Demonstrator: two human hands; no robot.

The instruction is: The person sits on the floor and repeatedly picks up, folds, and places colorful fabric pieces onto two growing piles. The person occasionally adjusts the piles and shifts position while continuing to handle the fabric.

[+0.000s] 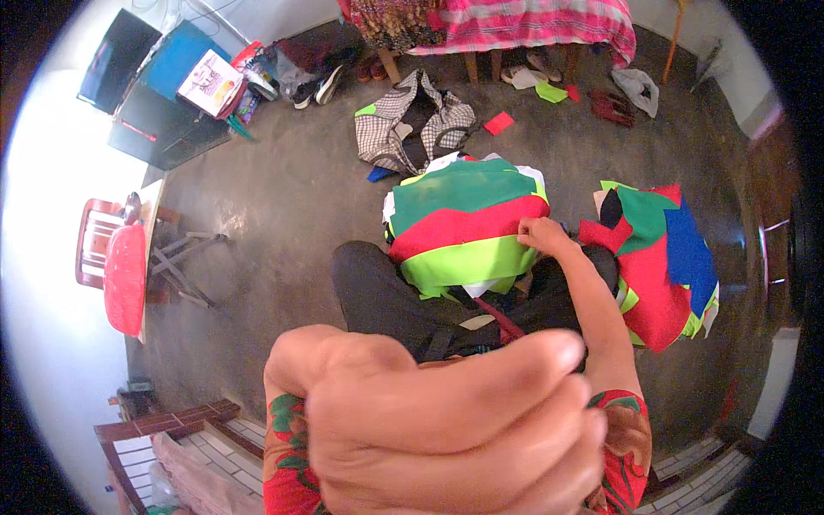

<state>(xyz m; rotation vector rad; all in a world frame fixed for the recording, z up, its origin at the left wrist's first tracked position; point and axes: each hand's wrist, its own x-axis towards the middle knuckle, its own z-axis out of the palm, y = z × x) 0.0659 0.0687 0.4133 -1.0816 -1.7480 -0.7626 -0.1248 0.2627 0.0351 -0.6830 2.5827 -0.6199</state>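
Two fabric stacks [463, 227] [665, 262] beside hands [542, 233]

Stack of cloth pieces [463, 227]: matt, felt-like green, red and lime fabric. Second cloth pile [665, 257]: same matt finish. Floor [283, 197]: rough, dull concrete. Red stool [125, 279]: probably glossy plastic. Checked bag [412, 129]: woven cloth.

Right hand [542, 233] pinches stacked cloth [463, 225] — left hand [455, 429] fisted.

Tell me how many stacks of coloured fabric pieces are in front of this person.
2: one stack on the lap under the right hand, another pile on the floor to the right. More may be hidden.
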